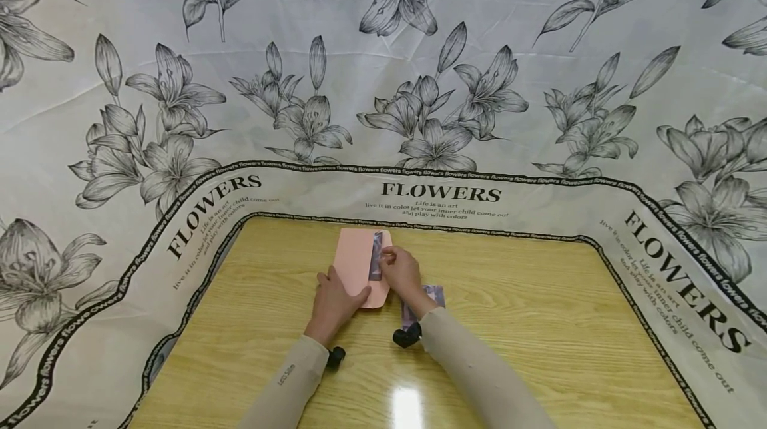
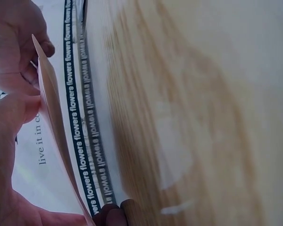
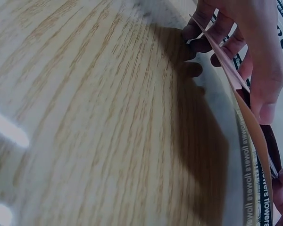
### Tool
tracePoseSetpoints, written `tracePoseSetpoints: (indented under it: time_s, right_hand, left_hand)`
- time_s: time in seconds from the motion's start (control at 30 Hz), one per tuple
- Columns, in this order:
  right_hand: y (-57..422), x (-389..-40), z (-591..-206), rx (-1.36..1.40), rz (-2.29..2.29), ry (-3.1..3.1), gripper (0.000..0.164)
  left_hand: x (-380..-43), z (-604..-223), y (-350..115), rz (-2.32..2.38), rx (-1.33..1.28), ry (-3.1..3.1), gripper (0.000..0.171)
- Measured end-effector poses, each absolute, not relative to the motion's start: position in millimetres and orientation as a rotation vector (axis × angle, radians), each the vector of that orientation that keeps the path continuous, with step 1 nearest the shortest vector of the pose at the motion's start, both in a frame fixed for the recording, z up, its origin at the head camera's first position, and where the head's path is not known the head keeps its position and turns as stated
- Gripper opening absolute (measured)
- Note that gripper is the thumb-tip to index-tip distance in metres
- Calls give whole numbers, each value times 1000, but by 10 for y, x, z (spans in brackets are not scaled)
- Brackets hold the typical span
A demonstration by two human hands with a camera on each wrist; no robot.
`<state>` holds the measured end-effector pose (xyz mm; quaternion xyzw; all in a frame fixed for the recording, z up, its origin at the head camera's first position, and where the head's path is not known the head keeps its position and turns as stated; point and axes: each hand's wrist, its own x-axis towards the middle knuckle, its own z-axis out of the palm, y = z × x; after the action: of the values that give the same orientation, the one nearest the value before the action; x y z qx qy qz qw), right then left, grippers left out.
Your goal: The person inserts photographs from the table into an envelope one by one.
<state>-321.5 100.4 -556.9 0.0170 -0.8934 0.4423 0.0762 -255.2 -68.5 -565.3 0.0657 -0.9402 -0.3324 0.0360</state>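
Observation:
A pink envelope (image 1: 352,257) is held up off the table, with its opening and flap on the right side. My left hand (image 1: 335,307) grips its lower left part, the thumb across the front. Partway out of the opening shows a dark purple printed slip (image 1: 375,257), like a banknote or card. My right hand (image 1: 403,274) pinches this slip at its right edge; in the right wrist view the thumb lies against the dark slip (image 3: 272,146) and the fingers reach behind the pink flap (image 3: 221,56). Seen edge-on in the left wrist view, the envelope (image 2: 52,99) bows slightly.
Another purple printed slip (image 1: 435,294) lies on the wood-grain table (image 1: 527,322), partly hidden under my right wrist. A white cloth (image 1: 443,196) with flower drawings and black lettering borders the table at the back and sides. Dark wrist cameras (image 1: 407,336) sit on both wrists.

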Motion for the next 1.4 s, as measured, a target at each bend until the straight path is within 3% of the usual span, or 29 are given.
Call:
tracePoseSetpoints:
  time_s: [0.73, 1.4]
  right_hand:
    - [873, -3161, -5589, 59, 1241, -2688, 26]
    - [948, -3046, -5508, 35, 1464, -2629, 26]
  left_hand:
    - [-2543, -5682, -681, -1015, 186, -2878, 108]
    - [-2544, -5671, -675, -1023, 202, -2884, 109]
